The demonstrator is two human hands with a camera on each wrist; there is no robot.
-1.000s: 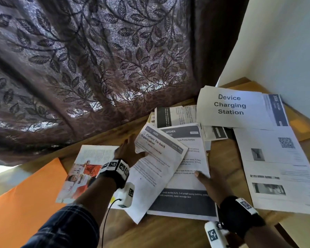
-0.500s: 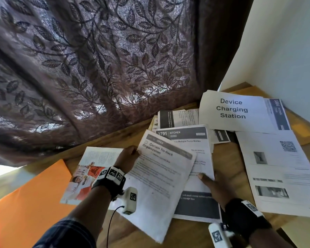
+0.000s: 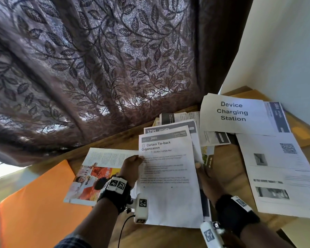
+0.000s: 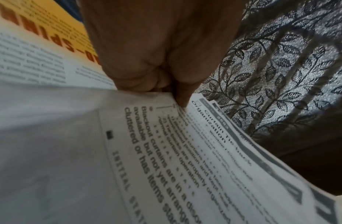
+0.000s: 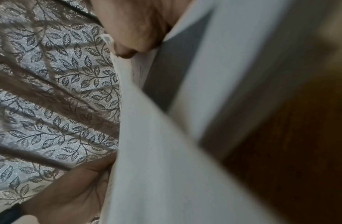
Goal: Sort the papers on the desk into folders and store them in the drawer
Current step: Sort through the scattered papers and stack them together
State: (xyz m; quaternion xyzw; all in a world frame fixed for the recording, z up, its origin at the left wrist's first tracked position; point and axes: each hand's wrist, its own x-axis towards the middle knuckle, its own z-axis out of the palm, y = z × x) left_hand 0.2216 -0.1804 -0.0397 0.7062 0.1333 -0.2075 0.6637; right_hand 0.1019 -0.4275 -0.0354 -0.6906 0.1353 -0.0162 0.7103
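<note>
L hand (image 3: 132, 166) fingers (image 4: 182, 97) pinch the Curtain Tie-back sheet (image 3: 168, 176) at its left edge; R hand (image 3: 207, 178) fingers grip the right edge, prob. squaring the stack above the tabletop (image 3: 227, 169). Orange folder (image 3: 38, 203) lies well left of L fingers.

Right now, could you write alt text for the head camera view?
Both hands, left hand and right hand, hold a printed sheet by its sides above a wooden desk strewn with papers, before a leaf-patterned curtain.
</note>
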